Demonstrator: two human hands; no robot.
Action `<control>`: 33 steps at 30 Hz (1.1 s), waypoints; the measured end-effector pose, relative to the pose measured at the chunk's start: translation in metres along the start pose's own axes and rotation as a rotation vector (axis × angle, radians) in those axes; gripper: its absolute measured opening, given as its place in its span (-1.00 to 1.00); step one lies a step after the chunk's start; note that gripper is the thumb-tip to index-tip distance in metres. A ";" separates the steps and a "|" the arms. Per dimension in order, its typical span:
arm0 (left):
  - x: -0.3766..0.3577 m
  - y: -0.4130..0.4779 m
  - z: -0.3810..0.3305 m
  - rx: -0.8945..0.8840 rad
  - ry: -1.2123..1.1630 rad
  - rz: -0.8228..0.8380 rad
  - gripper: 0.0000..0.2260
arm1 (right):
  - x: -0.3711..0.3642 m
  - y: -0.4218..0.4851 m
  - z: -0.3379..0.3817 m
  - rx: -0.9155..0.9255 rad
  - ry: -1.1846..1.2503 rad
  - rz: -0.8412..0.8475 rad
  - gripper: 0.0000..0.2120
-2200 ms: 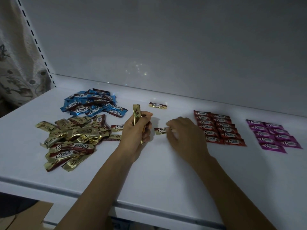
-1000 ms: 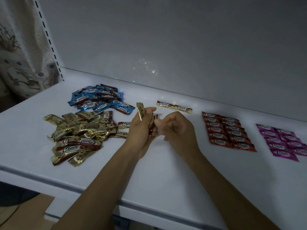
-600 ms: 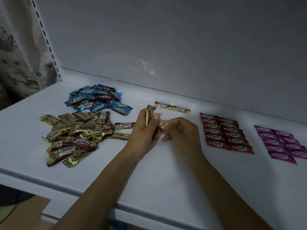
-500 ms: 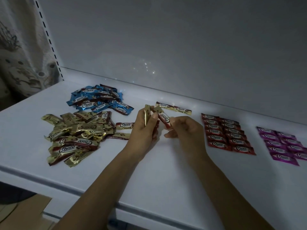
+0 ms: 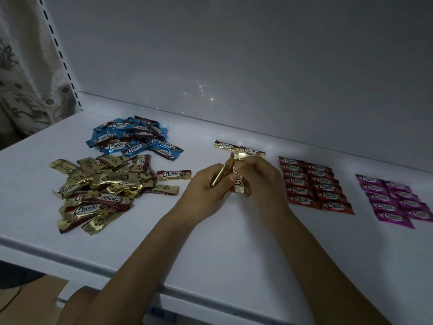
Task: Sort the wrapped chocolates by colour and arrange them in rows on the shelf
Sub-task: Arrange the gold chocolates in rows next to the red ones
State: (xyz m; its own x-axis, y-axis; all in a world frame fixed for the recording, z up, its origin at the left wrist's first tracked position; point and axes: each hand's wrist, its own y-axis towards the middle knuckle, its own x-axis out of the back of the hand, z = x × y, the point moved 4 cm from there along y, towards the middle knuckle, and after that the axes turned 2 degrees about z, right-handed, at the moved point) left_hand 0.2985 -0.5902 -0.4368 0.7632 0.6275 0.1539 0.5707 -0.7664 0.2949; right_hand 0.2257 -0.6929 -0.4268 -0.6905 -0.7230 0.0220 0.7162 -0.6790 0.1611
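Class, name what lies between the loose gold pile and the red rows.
In the head view: the left hand and right hand, both gripping gold chocolates, and behind them a gold pair laid end to end. Otherwise bare shelf.

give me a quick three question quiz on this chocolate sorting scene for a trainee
1. True or false: the blue chocolates lie in a loose pile behind the gold pile.
2. What does the left hand grip? A) gold chocolates B) one red chocolate C) nothing
3. Fill in: the started gold row at the back of the shelf holds ___ chocolates.
Key: 1 true; 2 A; 3 two
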 end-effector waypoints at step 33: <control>0.009 -0.004 -0.013 0.213 -0.471 -0.307 -0.54 | -0.028 0.047 -0.032 0.264 -1.030 0.386 -0.63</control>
State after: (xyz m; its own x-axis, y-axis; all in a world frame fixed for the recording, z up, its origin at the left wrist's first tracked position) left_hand 0.2990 -0.5800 -0.4247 0.5781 0.7337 -0.3570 0.7974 -0.6008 0.0566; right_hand 0.2821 -0.7089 -0.4511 -0.2697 -0.3468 0.8983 0.9401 -0.2968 0.1677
